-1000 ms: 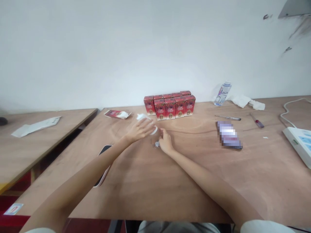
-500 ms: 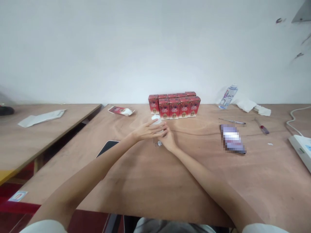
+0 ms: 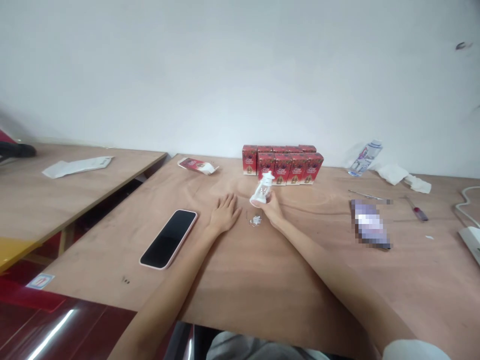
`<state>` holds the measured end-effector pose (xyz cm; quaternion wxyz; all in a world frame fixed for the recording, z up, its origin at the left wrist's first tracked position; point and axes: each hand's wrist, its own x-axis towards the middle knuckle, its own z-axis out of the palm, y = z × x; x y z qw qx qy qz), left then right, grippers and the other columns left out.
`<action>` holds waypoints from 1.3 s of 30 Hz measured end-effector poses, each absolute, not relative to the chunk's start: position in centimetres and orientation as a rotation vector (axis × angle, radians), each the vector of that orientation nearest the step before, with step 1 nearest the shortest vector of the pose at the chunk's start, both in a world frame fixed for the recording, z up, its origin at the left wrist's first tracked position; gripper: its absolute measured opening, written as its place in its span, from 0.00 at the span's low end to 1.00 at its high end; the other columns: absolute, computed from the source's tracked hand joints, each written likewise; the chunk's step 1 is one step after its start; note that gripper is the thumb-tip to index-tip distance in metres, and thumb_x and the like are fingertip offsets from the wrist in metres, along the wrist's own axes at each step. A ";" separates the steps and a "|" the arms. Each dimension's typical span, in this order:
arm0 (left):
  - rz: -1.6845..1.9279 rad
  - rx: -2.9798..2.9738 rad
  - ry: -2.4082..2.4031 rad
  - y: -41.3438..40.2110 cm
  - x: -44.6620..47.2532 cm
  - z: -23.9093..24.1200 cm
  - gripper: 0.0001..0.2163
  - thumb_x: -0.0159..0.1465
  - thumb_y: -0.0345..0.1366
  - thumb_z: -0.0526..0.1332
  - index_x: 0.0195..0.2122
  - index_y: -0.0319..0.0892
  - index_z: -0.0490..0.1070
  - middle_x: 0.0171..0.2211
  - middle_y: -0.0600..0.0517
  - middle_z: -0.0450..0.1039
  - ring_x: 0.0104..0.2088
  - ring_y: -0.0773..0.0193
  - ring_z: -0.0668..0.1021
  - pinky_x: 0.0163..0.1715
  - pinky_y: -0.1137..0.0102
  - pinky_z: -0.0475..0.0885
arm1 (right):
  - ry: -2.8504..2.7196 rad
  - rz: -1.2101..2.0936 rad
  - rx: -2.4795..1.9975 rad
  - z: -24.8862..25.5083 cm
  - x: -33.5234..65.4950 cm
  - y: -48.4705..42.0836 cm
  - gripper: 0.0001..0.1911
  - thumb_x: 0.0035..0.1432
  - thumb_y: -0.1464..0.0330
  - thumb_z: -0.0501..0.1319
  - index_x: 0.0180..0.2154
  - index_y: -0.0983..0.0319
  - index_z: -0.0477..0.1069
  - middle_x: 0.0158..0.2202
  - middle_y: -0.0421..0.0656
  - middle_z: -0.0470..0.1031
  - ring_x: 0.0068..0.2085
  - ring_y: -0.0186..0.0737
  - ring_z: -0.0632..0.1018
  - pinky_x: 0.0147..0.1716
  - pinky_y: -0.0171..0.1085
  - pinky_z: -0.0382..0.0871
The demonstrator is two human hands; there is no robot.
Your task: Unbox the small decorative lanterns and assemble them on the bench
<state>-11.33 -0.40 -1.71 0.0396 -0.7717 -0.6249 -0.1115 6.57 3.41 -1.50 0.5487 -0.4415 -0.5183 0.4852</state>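
A small white lantern (image 3: 264, 188) with clear sides is gripped near its base by my right hand (image 3: 275, 209), which keeps it tilted just above the table. My left hand (image 3: 225, 214) lies flat on the wood with its fingers spread, holding nothing. Between the two hands, a little nearer to me, rests a small pile of white and thin metal parts (image 3: 255, 220), too small to tell apart. Behind the lantern stand several red printed boxes (image 3: 283, 167) in two rows. A phone (image 3: 168, 239) with a pink edge lies left of my left hand.
An opened red carton (image 3: 198, 165) lies at the back left. On the right are a purple pack (image 3: 369, 223), a screwdriver (image 3: 417, 209), a leaning clear bottle (image 3: 365, 158) and crumpled tissue (image 3: 392, 174). A gap separates the left table (image 3: 82, 195) from this one.
My left hand has let go of the white lantern and come down flat on the table to the left. My right hand now holds the lantern alone. The view has shifted slightly.
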 end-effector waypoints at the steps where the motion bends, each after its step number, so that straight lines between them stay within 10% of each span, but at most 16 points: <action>1: -0.332 -2.369 -1.916 -0.4 -11.3 -1.7 0.26 0.67 0.45 0.41 0.61 0.35 0.54 0.62 0.40 0.53 0.62 0.52 0.57 0.59 0.52 0.54 | -1.233 1.154 -1.040 -1.3 6.5 3.5 0.26 0.35 0.64 0.69 0.37 0.61 0.63 0.35 0.40 0.74 0.36 0.38 0.76 0.38 0.38 0.69; 31: -0.426 -2.462 -2.005 -1.2 -11.2 -0.7 0.26 0.66 0.46 0.42 0.62 0.36 0.50 0.63 0.42 0.51 0.64 0.53 0.53 0.61 0.50 0.47 | -1.363 1.117 -1.036 -1.1 9.1 5.4 0.26 0.39 0.58 0.67 0.40 0.60 0.62 0.38 0.43 0.74 0.40 0.42 0.75 0.42 0.42 0.68; 39: -0.505 -2.837 -1.437 -3.0 -7.7 -0.5 0.34 0.57 0.52 0.57 0.61 0.39 0.53 0.63 0.41 0.51 0.63 0.52 0.54 0.61 0.54 0.47 | -1.496 0.898 -1.179 -2.0 9.2 6.0 0.32 0.31 0.62 0.71 0.40 0.61 0.61 0.40 0.44 0.73 0.41 0.46 0.75 0.42 0.44 0.67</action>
